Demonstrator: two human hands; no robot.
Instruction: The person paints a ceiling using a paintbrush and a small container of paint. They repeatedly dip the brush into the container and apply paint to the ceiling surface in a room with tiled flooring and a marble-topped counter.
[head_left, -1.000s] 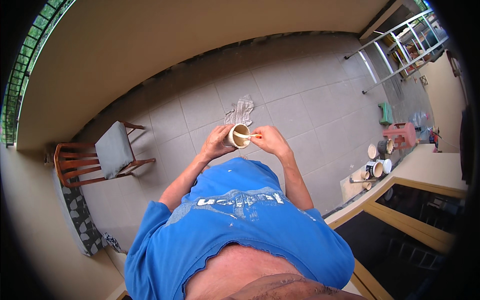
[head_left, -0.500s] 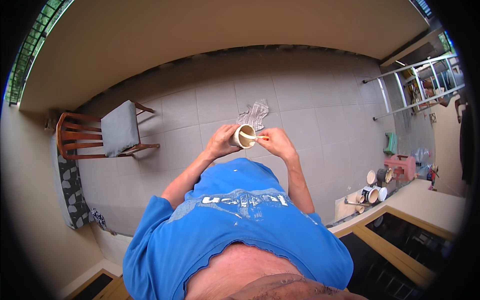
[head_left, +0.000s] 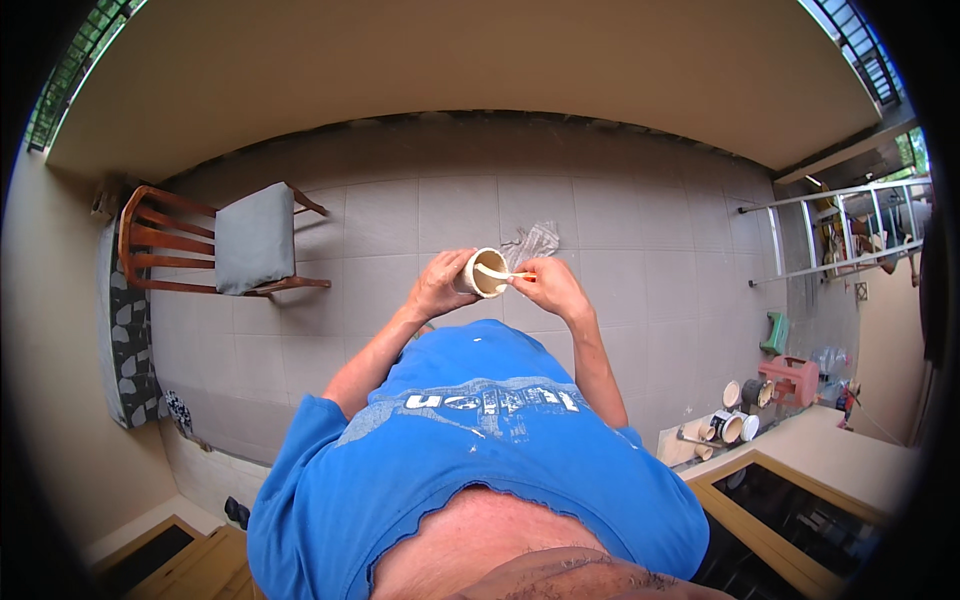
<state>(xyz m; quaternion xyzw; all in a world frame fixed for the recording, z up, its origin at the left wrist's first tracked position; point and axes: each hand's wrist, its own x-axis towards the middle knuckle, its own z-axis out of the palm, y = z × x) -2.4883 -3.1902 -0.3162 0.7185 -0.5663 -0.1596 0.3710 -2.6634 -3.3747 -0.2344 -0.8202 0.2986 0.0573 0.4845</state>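
Observation:
In front of my waist, my left hand [head_left: 442, 283] wraps round the outer side of a cream-smeared cup-shaped pot [head_left: 487, 288]. Its mouth is tilted toward me, and cream paint coats the inside. My right hand [head_left: 553, 287] pinches a slim paintbrush [head_left: 497, 273] at the pot's right rim. The brush's pale, paint-covered end reaches inside the pot and rests near the inner wall. Part of its handle is hidden by my fingers. Beyond the pot, a crumpled striped cloth [head_left: 538, 241] lies on the floor.
A wooden chair [head_left: 254, 238] with a grey seat stands at left. An aluminium ladder [head_left: 840, 262] leans at far right. Paint tins [head_left: 731, 428], a pink case [head_left: 790, 380] and a green stool-like item [head_left: 775, 333] sit at lower right. A beige wall [head_left: 480, 60] runs along the far side.
My view has shifted, so the chair, cloth and ladder appear displaced. Both hands keep their hold, with the brush still inside the pot.

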